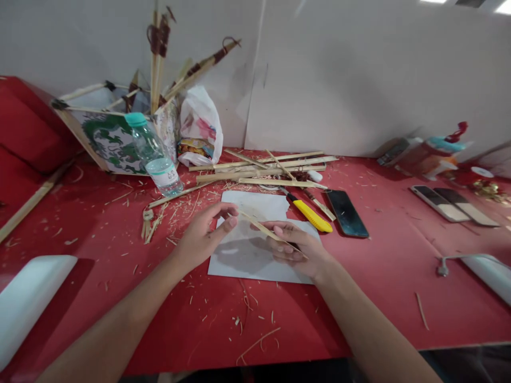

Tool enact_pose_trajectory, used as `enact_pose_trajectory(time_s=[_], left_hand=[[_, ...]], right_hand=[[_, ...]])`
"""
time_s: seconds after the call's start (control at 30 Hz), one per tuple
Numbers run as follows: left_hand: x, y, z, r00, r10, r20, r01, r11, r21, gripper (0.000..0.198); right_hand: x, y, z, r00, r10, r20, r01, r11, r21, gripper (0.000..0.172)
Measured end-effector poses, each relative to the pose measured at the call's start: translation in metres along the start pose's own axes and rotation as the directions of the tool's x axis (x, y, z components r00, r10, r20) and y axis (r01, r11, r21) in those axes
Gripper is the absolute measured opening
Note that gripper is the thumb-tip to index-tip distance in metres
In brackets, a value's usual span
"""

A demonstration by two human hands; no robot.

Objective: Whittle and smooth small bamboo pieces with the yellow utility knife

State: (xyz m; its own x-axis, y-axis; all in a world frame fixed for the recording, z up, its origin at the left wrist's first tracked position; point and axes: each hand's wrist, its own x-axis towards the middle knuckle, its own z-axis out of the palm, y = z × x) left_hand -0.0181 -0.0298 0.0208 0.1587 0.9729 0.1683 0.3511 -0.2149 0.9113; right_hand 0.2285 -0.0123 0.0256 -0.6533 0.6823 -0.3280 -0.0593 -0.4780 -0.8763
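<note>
My right hand [297,247] holds a thin bamboo strip [259,226] slantwise, thumb on top and fingers beneath. The strip's far end points up and left toward my left hand [205,231]. That hand is curved, with a gap between thumb and fingers, and its fingertips are very close to the strip's tip; I cannot tell whether they touch. Both hands are above white sheets of paper [243,271] on the red table. Just beyond the right hand lies a yellow utility knife [311,215], beside a dark phone [347,214].
Bamboo sticks [259,173] are piled behind the paper, with shavings scattered around. A water bottle [159,170], a plastic bag [199,127] and a dragon-patterned box [107,141] stand at back left. A cable plug [442,268] and more phones [439,204] lie right.
</note>
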Motion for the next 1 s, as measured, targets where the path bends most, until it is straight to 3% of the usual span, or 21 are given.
enact_pose_trajectory(time_s=[0.1, 0.23, 0.4, 0.53, 0.77, 1.0], left_hand=[[-0.004, 0.007, 0.009, 0.995, -0.087, -0.045, 0.074, 0.969, -0.236, 0.023], [-0.004, 0.002, 0.012, 0.981, -0.16, -0.111, 0.113, 0.931, -0.348, 0.024], [-0.003, -0.008, 0.008, 0.941, -0.248, -0.228, 0.112, 0.868, -0.483, 0.019], [-0.003, -0.008, 0.009, 0.939, -0.267, -0.218, 0.116, 0.841, -0.529, 0.018], [-0.004, -0.003, 0.014, 0.963, -0.235, -0.136, 0.149, 0.877, -0.457, 0.018], [-0.002, -0.006, 0.014, 0.936, -0.269, -0.229, 0.12, 0.851, -0.511, 0.016]], right_hand=[[-0.003, 0.004, 0.006, 0.998, 0.004, 0.058, -0.008, 0.998, 0.055, 0.043], [-0.001, 0.001, 0.011, 0.992, 0.011, 0.127, -0.022, 0.996, 0.089, 0.038], [0.0, 0.002, 0.003, 0.975, -0.05, 0.217, 0.017, 0.988, 0.151, 0.044], [0.001, 0.007, -0.004, 0.98, -0.116, 0.163, 0.087, 0.98, 0.177, 0.034], [0.002, 0.01, -0.001, 0.986, -0.087, 0.142, 0.064, 0.985, 0.159, 0.031], [0.003, 0.006, 0.001, 0.988, -0.102, 0.116, 0.082, 0.983, 0.166, 0.04]])
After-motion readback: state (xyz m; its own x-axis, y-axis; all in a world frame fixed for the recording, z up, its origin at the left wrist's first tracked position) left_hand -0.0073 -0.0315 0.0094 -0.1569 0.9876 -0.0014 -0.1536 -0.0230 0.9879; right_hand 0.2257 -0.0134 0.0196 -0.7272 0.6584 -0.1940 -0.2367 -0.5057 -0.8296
